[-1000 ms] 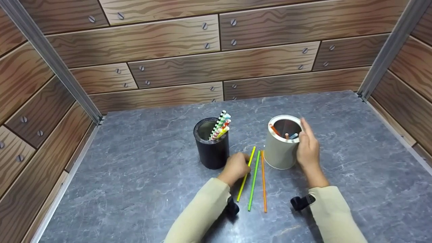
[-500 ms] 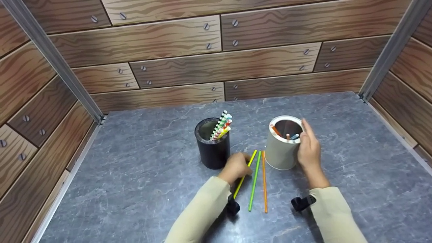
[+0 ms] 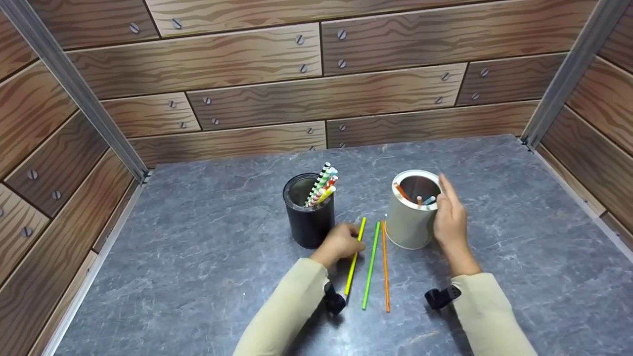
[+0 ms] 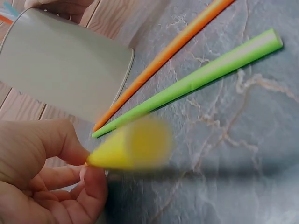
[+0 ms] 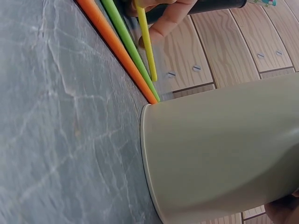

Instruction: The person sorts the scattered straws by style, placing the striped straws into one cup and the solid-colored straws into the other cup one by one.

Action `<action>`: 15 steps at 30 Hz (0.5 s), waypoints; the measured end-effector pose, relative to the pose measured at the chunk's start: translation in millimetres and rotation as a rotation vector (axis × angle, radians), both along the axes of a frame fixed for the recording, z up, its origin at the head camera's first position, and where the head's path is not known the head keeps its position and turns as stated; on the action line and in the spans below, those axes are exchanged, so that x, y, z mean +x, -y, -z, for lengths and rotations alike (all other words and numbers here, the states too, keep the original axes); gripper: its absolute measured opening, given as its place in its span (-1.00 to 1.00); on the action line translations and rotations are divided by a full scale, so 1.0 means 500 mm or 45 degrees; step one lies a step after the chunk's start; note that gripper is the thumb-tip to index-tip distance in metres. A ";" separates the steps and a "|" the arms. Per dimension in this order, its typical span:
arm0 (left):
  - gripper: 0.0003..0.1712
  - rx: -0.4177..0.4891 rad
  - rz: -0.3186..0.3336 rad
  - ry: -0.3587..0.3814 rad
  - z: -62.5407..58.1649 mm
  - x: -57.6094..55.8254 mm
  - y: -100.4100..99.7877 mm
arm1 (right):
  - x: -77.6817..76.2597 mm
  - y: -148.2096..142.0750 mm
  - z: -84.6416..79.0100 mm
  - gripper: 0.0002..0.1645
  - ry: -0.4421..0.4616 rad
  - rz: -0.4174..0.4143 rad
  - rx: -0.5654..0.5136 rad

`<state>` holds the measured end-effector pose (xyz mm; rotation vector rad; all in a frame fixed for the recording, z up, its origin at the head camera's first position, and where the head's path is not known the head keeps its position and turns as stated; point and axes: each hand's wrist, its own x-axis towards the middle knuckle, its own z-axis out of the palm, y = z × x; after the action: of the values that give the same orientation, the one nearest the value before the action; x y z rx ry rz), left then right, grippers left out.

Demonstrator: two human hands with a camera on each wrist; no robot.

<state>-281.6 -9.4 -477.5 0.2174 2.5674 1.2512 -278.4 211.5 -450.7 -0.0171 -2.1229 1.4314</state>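
Observation:
My left hand [image 3: 341, 243] pinches a plain yellow straw [image 3: 352, 277] between thumb and fingers; in the left wrist view a shadow lies apart from its near end. To its right a green straw [image 3: 370, 272] and an orange straw [image 3: 386, 277] lie on the table, their far ends close together by the white can [image 3: 409, 227]. My right hand [image 3: 451, 222] holds that upright can by its right side, one finger reaching up by the rim; part of this hand is hidden. A few plain straws [image 3: 401, 191] stand inside the can.
An upright black can [image 3: 309, 227] stands just beyond my left hand, with several striped straws [image 3: 321, 190] leaning in it. Wood-patterned walls [image 3: 257, 109] enclose the grey marbled table [image 3: 198, 237] at the back and both sides.
My left hand has shifted slightly left, and the yellow straw has moved left with it, away from the green one. My right hand and the white can stay in place.

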 end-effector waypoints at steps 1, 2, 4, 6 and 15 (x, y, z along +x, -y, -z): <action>-0.88 0.039 -0.012 0.027 0.001 0.000 0.002 | 0.000 0.000 0.000 -0.43 0.000 -0.003 0.000; -0.86 0.074 -0.025 0.058 0.001 0.000 0.003 | 0.000 0.000 0.000 -0.43 -0.001 -0.004 -0.001; -0.79 0.136 -0.049 0.118 0.000 0.000 0.004 | 0.000 0.001 0.001 -0.43 0.000 -0.007 0.000; -0.68 0.187 -0.072 0.159 -0.001 0.001 0.003 | 0.000 0.001 0.001 -0.44 -0.001 -0.007 0.001; -0.50 0.482 -0.107 0.162 -0.019 0.015 -0.020 | 0.001 0.000 0.001 -0.44 -0.038 0.000 0.019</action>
<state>-274.0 0.9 -468.2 0.1005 2.2364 1.7174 -278.1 211.7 -451.1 0.0100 -2.1091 1.4068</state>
